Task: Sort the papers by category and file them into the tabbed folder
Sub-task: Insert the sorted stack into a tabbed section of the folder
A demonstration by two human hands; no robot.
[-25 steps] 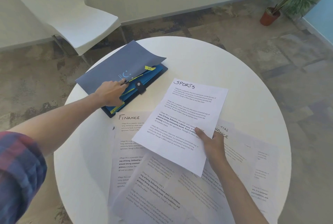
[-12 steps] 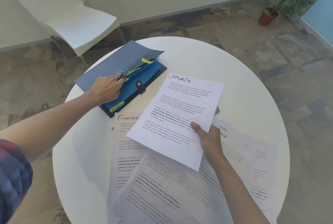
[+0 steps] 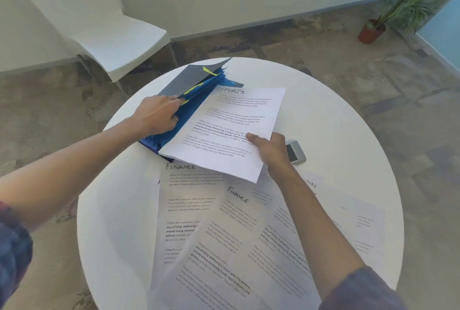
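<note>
At the frame's centre, my left hand (image 3: 159,116) spreads the folder (image 3: 189,100) pockets apart so my right hand (image 3: 271,151), pinching the Sports sheet (image 3: 229,132), can slide it in.

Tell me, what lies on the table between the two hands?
In the head view, the SPORTS sheet and the blue folder lie between the left hand and the right hand.

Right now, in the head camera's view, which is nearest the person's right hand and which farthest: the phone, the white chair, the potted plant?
From the right hand:
1. Phone, on the table right beside the hand.
2. White chair, on the floor beyond the table, far left.
3. Potted plant, far right corner, about as far as the chair; too close to call.
</note>
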